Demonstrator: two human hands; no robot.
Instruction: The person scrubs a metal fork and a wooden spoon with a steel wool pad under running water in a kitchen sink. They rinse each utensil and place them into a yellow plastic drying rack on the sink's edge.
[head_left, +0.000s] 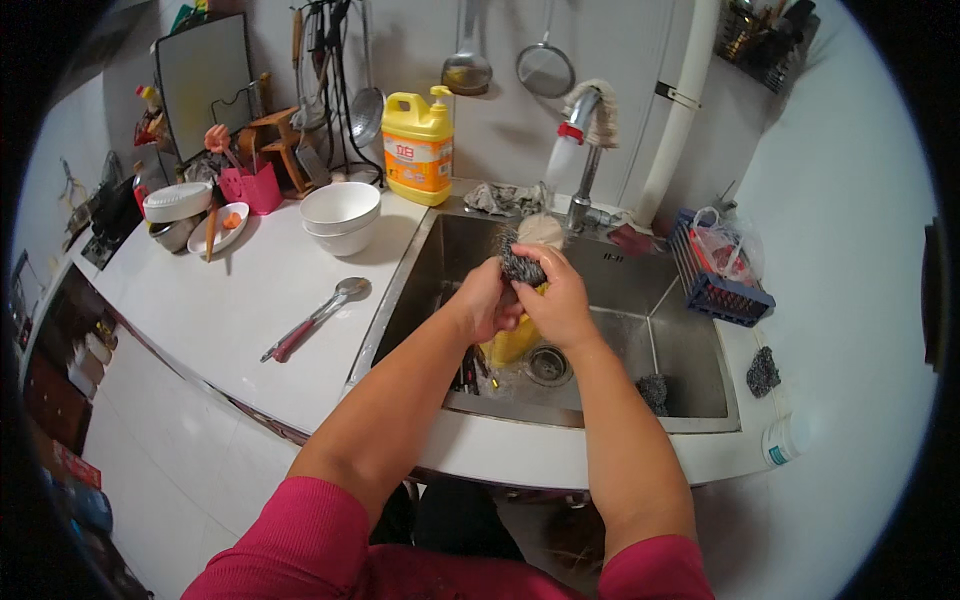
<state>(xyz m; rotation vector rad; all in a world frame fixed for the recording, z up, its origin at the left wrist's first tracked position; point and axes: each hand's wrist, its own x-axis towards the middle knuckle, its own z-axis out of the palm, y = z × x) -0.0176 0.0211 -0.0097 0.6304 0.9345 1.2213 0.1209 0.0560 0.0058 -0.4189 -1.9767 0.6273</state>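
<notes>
A grey steel-wool scrubber (521, 268) is gripped in my right hand (556, 300), over the sink (622, 330). My left hand (484, 300) is curled against the scrubber's left side; whether it grips something else is hidden. Water runs from the faucet (583, 112) just beyond my hands. A pale round thing (541, 231) lies behind the scrubber, partly covered. Below my hands, a yellow container (514, 343) sits in the sink near the drain (548, 365). Dark, thin utensils (469, 373) lie beside it, partly hidden by my left forearm.
Left of the sink are spoons (319, 319), stacked white bowls (341, 217) and a yellow detergent jug (418, 150). A blue plastic basket (716, 277) stands at the right rim. More scrubbers lie in the sink corner (653, 394) and on the counter (763, 372).
</notes>
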